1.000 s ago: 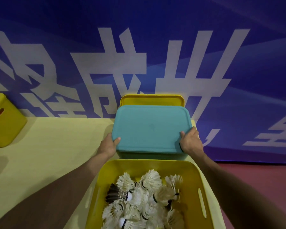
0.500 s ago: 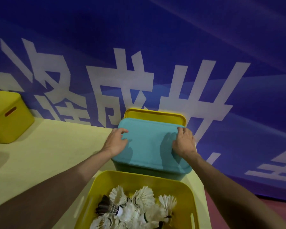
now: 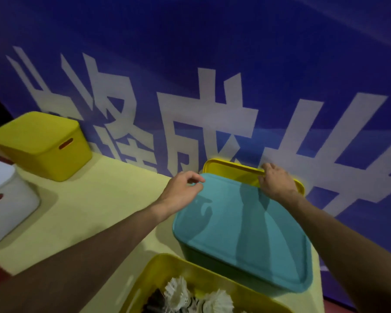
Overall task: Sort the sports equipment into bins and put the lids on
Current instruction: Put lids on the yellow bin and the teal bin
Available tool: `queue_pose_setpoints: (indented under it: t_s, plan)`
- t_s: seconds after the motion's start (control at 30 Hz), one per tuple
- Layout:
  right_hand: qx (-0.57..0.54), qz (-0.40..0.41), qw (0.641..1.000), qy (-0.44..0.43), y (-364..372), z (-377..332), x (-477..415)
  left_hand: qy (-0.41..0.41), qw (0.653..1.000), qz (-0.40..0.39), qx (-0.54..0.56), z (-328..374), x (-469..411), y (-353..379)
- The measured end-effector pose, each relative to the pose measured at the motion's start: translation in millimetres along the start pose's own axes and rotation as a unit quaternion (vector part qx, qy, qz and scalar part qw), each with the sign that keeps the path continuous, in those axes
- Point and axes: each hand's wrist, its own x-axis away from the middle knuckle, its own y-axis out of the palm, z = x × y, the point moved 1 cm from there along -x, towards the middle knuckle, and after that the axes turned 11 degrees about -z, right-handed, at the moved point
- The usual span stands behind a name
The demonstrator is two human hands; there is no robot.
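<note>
The teal lid (image 3: 242, 233) sits flat on the teal bin (image 3: 212, 265), at the right end of the table (image 3: 88, 211). Behind it I see a yellow lid (image 3: 233, 170) standing on edge against the blue banner (image 3: 212, 53). The right hand (image 3: 278, 181) grips that yellow lid's top rim, fingers curled over it. The left hand (image 3: 181, 190) is at the teal lid's far left corner, fingers loosely bent and holding nothing; I cannot tell whether it touches. Nearest me, an open yellow bin (image 3: 167, 265) holds shuttlecocks (image 3: 176, 292). Far left stand a closed yellow bin (image 3: 43, 143) and a white bin (image 3: 7, 199).
</note>
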Motion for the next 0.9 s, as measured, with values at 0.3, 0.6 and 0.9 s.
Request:
queue_pose_setpoints:
  t_s: [0.3, 0.6, 0.9]
  plan:
    - [0.082, 0.018, 0.996, 0.032, 27, -9, -22, -0.028, 0.997, -0.004, 0.066, -5, -8, 0]
    - [0.03, 0.085, 0.994, 0.054, 3, -17, -8, -0.023, 0.996, -0.013, 0.089, 4, 15, -21]
    - [-0.032, 0.17, 0.985, 0.019, -61, -59, 71, 0.027, 0.992, -0.034, 0.118, 28, 58, -40]
